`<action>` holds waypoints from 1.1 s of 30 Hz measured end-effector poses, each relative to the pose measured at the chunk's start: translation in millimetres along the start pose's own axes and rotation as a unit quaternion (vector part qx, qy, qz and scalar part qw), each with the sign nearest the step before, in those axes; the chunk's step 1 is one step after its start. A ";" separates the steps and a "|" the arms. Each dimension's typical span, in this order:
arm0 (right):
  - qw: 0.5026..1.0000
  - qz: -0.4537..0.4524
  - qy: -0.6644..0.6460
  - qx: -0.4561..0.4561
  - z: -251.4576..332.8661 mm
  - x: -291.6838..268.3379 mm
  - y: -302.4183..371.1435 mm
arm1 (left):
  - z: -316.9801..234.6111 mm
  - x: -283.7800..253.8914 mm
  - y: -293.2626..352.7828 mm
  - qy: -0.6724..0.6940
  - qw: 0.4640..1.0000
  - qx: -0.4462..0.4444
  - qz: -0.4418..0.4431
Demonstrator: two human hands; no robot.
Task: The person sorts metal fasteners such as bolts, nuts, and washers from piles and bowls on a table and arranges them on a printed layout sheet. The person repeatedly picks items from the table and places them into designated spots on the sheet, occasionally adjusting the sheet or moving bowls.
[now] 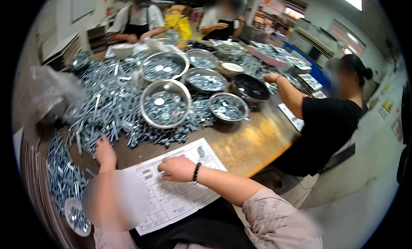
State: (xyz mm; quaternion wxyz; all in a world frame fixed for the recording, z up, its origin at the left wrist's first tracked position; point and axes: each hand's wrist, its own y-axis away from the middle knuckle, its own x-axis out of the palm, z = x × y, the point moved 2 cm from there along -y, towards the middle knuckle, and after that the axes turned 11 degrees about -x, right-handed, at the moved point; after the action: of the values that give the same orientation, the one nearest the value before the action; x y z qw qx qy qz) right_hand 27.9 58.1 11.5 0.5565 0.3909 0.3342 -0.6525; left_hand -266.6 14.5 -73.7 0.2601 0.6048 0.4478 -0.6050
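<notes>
My left hand (105, 152) reaches to the near edge of a heap of shiny metal strips (101, 105), its fingers stretched out and a little apart at the loose pieces. Over a white printed sheet (180, 197) with a grid of part drawings, my right hand (178, 168) is closed, fingers curled down; a tiny glint shows under the fingertips, too small to name. A dark bead bracelet circles that wrist. The sheet lies at the table's near edge, partly on my dark apron. A blurred round patch hides my left forearm.
Metal bowls (143, 113) of small parts stand mid-table, beside a dark bowl (257, 92). A white bowl (68, 206) of parts sits lower left, near stacked cardboard (34, 193). A co-worker in black (330, 124) reaches in from the right; two more people work across the table.
</notes>
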 end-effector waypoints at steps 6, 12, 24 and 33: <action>1.000 -0.007 0.023 -0.010 -0.8 1.2 7.5 | 20.9 1.4 -16.6 -0.171 0.958 0.123 -0.197; 1.000 -0.008 0.013 -0.020 4.1 6.8 7.5 | 37.3 4.2 -50.5 -0.236 0.945 0.108 -0.197; 0.996 -0.046 -0.076 -0.025 16.1 -3.6 4.9 | 43.5 -53.1 -32.0 -0.104 0.992 0.071 -0.020; 0.601 -0.216 -0.760 0.124 28.1 58.8 -32.9 | -12.3 -128.4 87.3 0.491 0.752 -0.027 0.439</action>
State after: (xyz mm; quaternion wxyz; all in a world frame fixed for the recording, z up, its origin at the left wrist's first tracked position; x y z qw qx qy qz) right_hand -12.8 11.4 -27.1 0.3990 -0.2638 -0.2190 -0.8504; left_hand -168.6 -44.5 32.0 0.2576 0.9415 0.2151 -0.0321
